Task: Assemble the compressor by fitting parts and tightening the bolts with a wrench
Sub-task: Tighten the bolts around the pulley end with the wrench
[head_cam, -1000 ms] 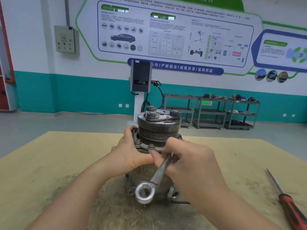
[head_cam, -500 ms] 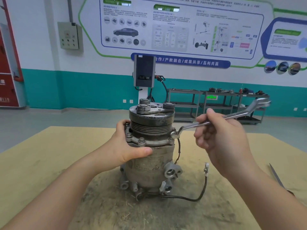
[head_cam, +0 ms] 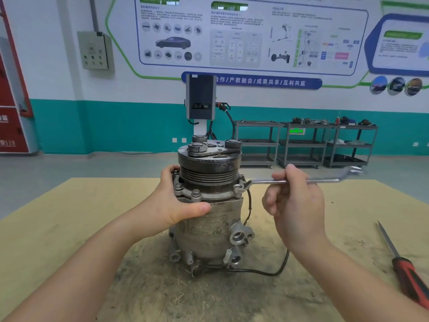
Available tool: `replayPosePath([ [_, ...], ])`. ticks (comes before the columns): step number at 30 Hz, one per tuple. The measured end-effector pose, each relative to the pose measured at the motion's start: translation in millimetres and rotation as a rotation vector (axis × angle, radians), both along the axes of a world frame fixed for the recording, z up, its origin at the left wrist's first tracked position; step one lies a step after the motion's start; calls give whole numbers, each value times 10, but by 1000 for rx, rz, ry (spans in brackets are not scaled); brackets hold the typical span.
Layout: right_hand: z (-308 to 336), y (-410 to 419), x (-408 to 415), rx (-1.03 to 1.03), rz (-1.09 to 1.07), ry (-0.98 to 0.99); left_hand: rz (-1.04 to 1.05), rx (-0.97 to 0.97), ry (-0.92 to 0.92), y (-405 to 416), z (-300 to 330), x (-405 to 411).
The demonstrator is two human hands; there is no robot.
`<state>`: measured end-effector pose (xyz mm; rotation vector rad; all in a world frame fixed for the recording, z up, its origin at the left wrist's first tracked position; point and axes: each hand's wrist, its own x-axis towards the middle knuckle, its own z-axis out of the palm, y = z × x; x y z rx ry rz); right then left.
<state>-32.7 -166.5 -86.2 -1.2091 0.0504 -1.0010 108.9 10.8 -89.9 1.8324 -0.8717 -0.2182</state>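
The compressor (head_cam: 209, 205) stands upright on its ports near the middle of the tan counter (head_cam: 58, 228), pulley end up. The left hand (head_cam: 176, 205) grips its body just under the flange, thumb across the front and the other fingers curled round the far side. The right hand (head_cam: 294, 205) pinches the shank of the wrench (head_cam: 290, 181) between thumb and fingertips, the lower fingers loosely curled and off the tool. The wrench lies almost level, its ring end seated on a flange bolt (head_cam: 239, 189) at the right side of the housing. The likely trouble is the light pinch well out along the shank: a firm pull could tilt the ring off the bolt head and round it, or let the hand slip. The tall casting could also twist or tip on its uneven base if the left hand's hold slackens. A screwdriver (head_cam: 404, 270) lies well apart at the right.
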Motion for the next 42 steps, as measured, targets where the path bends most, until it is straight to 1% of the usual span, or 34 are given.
replayPosePath([
  [2, -91, 87, -17, -247, -186, -127, -10, -7, 3, 5, 1, -2],
  [4, -110, 142, -56, -499, -285, -203, -19, -16, 10, 3, 2, -4],
  [6, -102, 203, -99, -701, -341, -176, -22, -18, 7, 1, 2, -12],
  [8, -82, 280, -135, -875, -443, -137, -21, -14, 0, 2, 2, -19],
  [10, -41, 360, -172, -1057, -511, -161, -16, -26, -11, 0, -2, -22],
  [12, 11, 405, -190, -1173, -521, -138, -12, -45, -24, 5, -2, -31],
  [14, 59, 413, -213, -1221, -529, -86, -15, -51, -32, 11, 3, -43],
  [15, 90, 407, -232, -1206, -524, -68, -19, -53, -33, 13, 3, -44],
  [16, 136, 388, -254, -1129, -483, -48, -20, -51, -33, 15, 1, -41],
  [17, 194, 353, -272, -986, -411, -32, -17, -44, -34, 17, -1, -38],
  [20, 361, 131, -266, -397, -208, 50, -10, -38, -24, 13, -11, -26],
  [22, 369, -23, -200, -11, 20, 137, -17, -42, -16, 9, -18, -21],
  [23, 348, -63, -170, 124, 111, 165, -19, -41, -14, 10, -20, -18],
  [24, 325, -88, -143, 199, 167, 186, -20, -38, -15, 10, -20, -13],
  [26, 289, -108, -102, 257, 227, 194, -20, -28, -20, 13, -22, -1],
  [31, 263, -165, -59, 312, 370, 217, -11, -11, -29, 7, -30, 19],
  [33, 270, -175, -64, 311, 378, 241, -6, -5, -30, 1, -29, 22],
  [34, 267, -162, -63, 296, 348, 244, -4, -3, -32, 0, -26, 20],
  [36, 200, -98, -52, 188, 186, 202, 4, 4, -37, 5, -20, 13],
  [38, 79, 35, -69, -36, -69, 71, 7, 5, -38, 11, -9, 4],
  [40, -25, 191, -121, -396, -283, -102, -5, 6, -34, 17, -1, -5],
  [42, -80, 305, -164, -820, -394, -179, -13, 2, -31, 18, 0, -9],
])
